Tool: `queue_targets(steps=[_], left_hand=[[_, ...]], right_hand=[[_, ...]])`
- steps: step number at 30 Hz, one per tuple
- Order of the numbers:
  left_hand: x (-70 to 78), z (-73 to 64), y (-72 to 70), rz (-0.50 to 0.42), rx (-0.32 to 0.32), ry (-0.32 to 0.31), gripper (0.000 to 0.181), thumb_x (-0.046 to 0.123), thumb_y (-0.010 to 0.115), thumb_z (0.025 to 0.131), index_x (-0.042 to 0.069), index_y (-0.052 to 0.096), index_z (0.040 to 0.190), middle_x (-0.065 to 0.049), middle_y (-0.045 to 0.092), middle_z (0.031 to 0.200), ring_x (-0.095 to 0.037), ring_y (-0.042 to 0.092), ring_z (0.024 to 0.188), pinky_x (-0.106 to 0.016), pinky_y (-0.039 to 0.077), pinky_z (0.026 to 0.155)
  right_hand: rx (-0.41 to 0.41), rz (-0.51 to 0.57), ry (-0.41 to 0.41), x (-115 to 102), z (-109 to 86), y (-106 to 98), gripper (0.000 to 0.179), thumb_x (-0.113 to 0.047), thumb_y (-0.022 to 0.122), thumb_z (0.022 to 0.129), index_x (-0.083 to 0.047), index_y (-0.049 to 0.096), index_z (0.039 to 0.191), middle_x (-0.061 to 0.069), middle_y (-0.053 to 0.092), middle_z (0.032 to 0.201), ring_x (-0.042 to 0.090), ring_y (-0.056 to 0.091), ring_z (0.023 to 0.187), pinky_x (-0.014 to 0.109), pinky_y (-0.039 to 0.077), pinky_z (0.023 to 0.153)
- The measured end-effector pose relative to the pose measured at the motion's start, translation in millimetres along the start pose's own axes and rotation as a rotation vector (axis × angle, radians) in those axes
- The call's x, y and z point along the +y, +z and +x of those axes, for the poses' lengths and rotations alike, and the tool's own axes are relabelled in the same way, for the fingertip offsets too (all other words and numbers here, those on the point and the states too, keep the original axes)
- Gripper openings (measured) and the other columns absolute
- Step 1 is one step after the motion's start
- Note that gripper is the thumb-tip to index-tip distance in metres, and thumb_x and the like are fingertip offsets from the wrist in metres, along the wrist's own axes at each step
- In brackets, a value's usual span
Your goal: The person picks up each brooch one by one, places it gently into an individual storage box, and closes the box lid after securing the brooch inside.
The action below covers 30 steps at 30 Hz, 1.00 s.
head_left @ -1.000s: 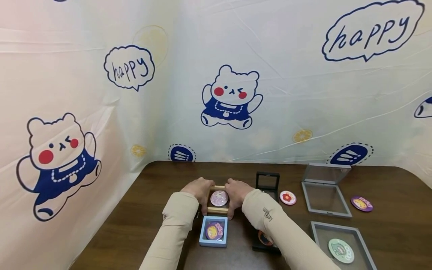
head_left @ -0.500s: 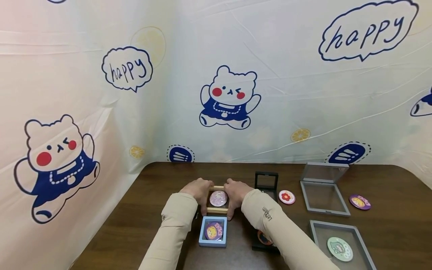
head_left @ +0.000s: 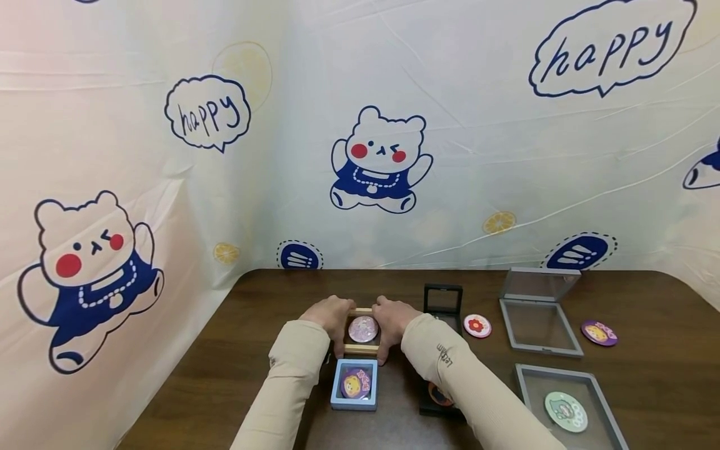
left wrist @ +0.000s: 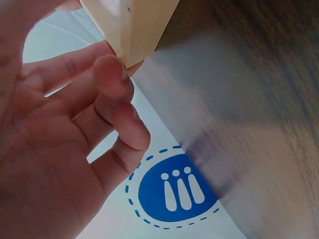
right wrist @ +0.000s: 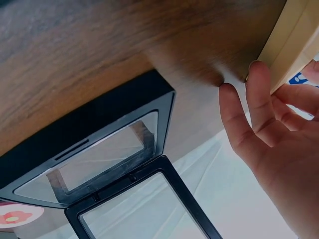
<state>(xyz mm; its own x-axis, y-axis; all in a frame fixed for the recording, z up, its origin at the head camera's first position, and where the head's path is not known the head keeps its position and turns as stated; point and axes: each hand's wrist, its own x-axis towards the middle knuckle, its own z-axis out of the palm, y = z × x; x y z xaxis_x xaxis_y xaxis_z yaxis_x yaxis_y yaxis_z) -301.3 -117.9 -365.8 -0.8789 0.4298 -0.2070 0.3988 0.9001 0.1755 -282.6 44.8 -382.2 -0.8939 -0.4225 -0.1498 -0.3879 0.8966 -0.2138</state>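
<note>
A light wooden frame [head_left: 362, 349] with a pinkish glittery round badge [head_left: 363, 329] inside lies on the table. My left hand [head_left: 333, 319] grips its left side, thumb toward the near edge and fingers at the far corner. On the opposite side my right hand [head_left: 395, 320] holds the frame the same way. The left wrist view shows curled fingers at a corner of the wooden frame [left wrist: 132, 30]. In the right wrist view, fingertips touch the frame's wooden edge [right wrist: 286, 45]. Just in front of the frame stands a light blue display box [head_left: 354, 403] with a purple badge.
Right of the hands stands an open black display case [head_left: 443, 301], beside a red-flower badge [head_left: 477, 325]. An open grey case [head_left: 542, 351], a purple badge [head_left: 599, 333] and a grey case [head_left: 587, 376] with a green badge lie farther right. My right sleeve partly covers another black case [head_left: 435, 409].
</note>
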Motion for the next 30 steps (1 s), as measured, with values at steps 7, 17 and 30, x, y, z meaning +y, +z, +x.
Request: queue_targets(steps=[7, 17, 30], left_hand=[[-0.6, -1.9, -1.1, -0.02, -0.001, -0.011, 0.081, 0.004, 0.102, 0.049, 0.006, 0.065, 0.121, -0.007, 0.068, 0.101, -0.018, 0.061, 0.085, -0.04, 0.055, 0.084], [-1.6, 0.2, 1.9, -0.013, -0.011, -0.014, 0.084, 0.006, 0.101, 0.053, 0.006, 0.065, 0.128, -0.01, 0.069, 0.11, -0.019, 0.063, 0.092, -0.042, 0.054, 0.088], [-8.8, -0.3, 4.4, -0.033, -0.013, 0.043, 0.081, 0.006, 0.1, 0.055, 0.004, 0.064, 0.127, -0.008, 0.069, 0.103, -0.017, 0.061, 0.086, -0.041, 0.055, 0.085]], right_hand=[[-0.001, -0.035, 0.007, -1.1, 3.3, 0.5, 0.082, -0.034, 0.101, 0.057, -0.002, 0.063, 0.122, 0.007, 0.055, 0.109, 0.022, 0.061, 0.092, 0.036, 0.053, 0.087], [0.007, -0.035, 0.013, -4.4, -2.5, -1.9, 0.078, -0.032, 0.101, 0.057, -0.002, 0.064, 0.119, 0.007, 0.055, 0.107, 0.022, 0.062, 0.091, 0.037, 0.054, 0.087], [-0.005, -0.036, 0.018, -3.0, 0.7, -0.8, 0.078, -0.032, 0.101, 0.059, -0.003, 0.064, 0.121, 0.007, 0.055, 0.107, 0.021, 0.061, 0.091, 0.036, 0.054, 0.087]])
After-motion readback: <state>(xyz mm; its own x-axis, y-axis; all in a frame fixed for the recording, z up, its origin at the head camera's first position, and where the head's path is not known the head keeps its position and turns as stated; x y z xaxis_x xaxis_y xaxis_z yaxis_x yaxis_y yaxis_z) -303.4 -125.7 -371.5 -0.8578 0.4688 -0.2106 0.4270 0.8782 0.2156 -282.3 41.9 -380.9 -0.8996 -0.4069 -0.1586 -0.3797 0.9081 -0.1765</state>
